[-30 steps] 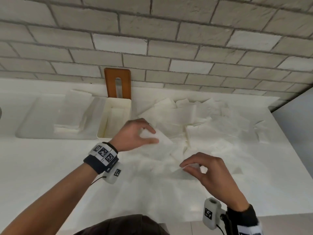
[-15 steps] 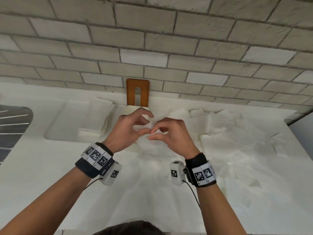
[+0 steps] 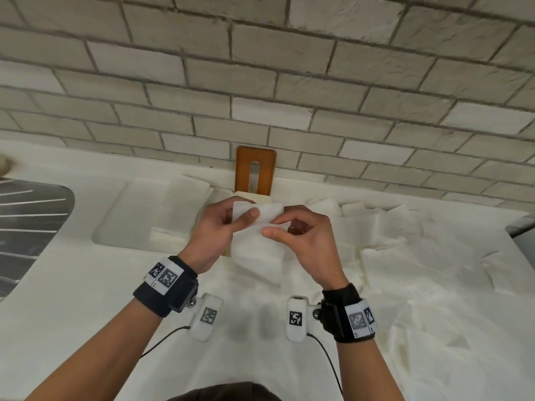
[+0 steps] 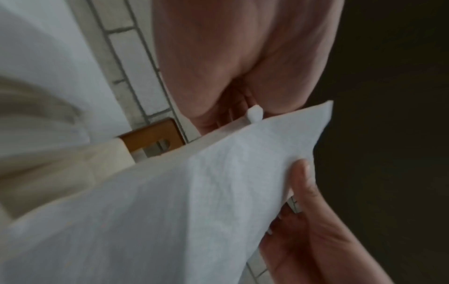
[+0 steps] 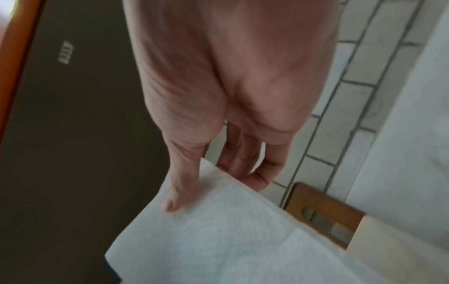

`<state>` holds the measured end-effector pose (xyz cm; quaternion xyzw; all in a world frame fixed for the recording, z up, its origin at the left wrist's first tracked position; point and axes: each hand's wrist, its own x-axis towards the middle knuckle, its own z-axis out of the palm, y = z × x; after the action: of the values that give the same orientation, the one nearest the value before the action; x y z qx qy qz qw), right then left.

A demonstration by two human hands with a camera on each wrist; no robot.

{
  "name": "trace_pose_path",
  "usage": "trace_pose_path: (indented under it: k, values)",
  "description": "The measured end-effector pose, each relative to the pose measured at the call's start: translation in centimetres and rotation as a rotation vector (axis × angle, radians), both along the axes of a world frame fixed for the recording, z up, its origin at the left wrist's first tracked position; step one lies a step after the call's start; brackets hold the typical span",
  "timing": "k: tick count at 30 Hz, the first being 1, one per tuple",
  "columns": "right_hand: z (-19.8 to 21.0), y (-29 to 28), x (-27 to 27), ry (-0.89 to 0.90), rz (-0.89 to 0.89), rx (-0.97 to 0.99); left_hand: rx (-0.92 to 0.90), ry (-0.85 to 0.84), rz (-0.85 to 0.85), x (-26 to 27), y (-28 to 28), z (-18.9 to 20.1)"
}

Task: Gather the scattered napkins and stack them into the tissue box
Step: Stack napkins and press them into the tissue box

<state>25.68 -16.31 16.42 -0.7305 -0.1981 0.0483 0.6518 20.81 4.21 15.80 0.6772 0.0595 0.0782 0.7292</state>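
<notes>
Both hands hold one white napkin [image 3: 256,244] up in front of the cream tissue box [image 3: 262,197], which it mostly hides. My left hand [image 3: 223,227] pinches the napkin's upper left part with the thumb on its front. My right hand [image 3: 304,235] pinches its upper right edge between thumb and fingers. The sheet hangs down toward the counter. In the left wrist view the napkin [image 4: 170,201] fills the lower frame. In the right wrist view the thumb lies on the napkin [image 5: 243,240]. Many loose napkins [image 3: 419,256] lie scattered at the right.
An orange-brown wooden lid with a slot [image 3: 255,170] leans on the brick wall behind the box. A shallow white tray [image 3: 139,215] holding folded napkins sits to the left. A metal sink drainer [image 3: 29,227] is at the far left. The white counter [image 3: 72,328] spreads below.
The hands came together from the counter, lifted one napkin and raised it in front of the box. The view has shifted left, bringing the sink drainer into sight.
</notes>
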Motion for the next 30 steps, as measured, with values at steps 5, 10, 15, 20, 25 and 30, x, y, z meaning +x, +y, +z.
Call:
trace_pose_path:
  k: [5,10,15,20,25,30]
  values:
    - [0.5,1.4,0.9,0.062,-0.098,0.052,0.023,0.026,-0.066,0.9,0.7,0.0]
    - [0.5,2.7,2.0,0.045,-0.183,0.065,0.067,0.044,-0.095,1.6,0.3,-0.6]
    - [-4.0,4.4,-0.7,0.102,-0.17,0.048,0.05,0.038,0.218,5.2,0.8,-2.6]
    - [-8.2,5.7,-1.7,0.039,-0.194,-0.178,0.237,0.142,0.297,8.2,2.0,-3.8]
    - [-9.8,8.8,3.3,0.223,-0.105,-0.522,0.476,0.213,0.349,7.2,3.7,-8.0]
    - [-10.0,11.1,4.2,0.263,0.148,-0.995,0.731,0.338,0.212,3.9,3.5,-12.4]
